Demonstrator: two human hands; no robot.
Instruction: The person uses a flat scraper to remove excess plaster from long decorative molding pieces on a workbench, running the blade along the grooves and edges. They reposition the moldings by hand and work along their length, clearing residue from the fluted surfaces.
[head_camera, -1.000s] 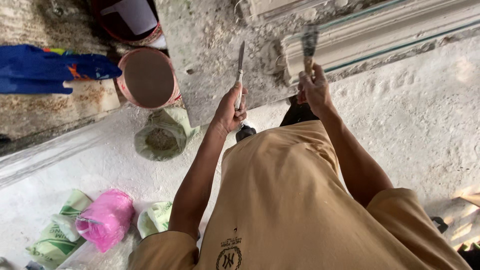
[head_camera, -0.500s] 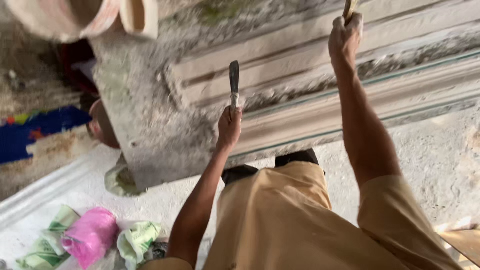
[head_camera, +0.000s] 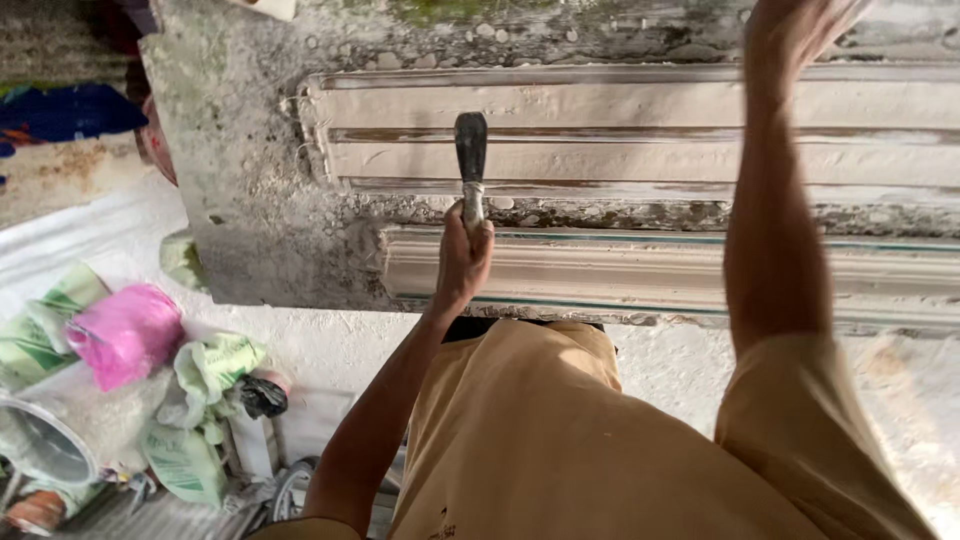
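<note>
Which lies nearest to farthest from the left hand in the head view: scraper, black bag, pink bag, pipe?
1. Scraper, gripped in the left hand.
2. Black bag, lower left.
3. Pink bag, farther left.
4. Pipe, far lower left.

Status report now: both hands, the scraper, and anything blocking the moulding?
Left hand shut on scraper, blade up against white moulding. Right hand raised at top edge, grip unclear. Nothing blocking moulding.
</note>
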